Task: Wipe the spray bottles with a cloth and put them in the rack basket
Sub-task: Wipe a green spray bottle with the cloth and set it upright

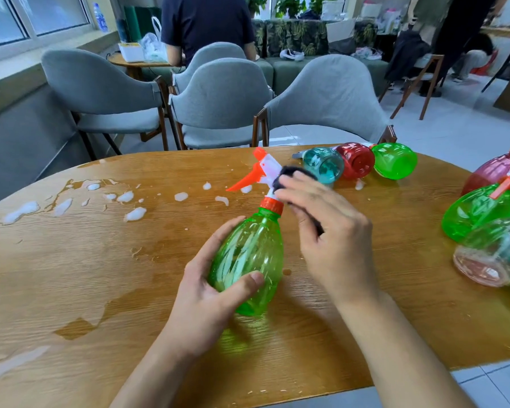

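left hand (215, 293): wrapped round the belly of a translucent green plastic spray bottle (249, 260), thumb across its front; bottle tilted, held over the wooden table (100, 275)
right hand (327, 228): pinches a dark cloth (289, 176) against the bottle's white-and-orange trigger head (262, 169)
far edge: teal bottle (324, 164), red bottle (355, 160), green bottle (395, 160) lying side by side
right edge: more bottles, blurred
tabletop: foam blobs (130, 198) and wet patches, left half

Green bottle (249, 260) (orange trigger (248, 178)), dark cloth (289, 175)
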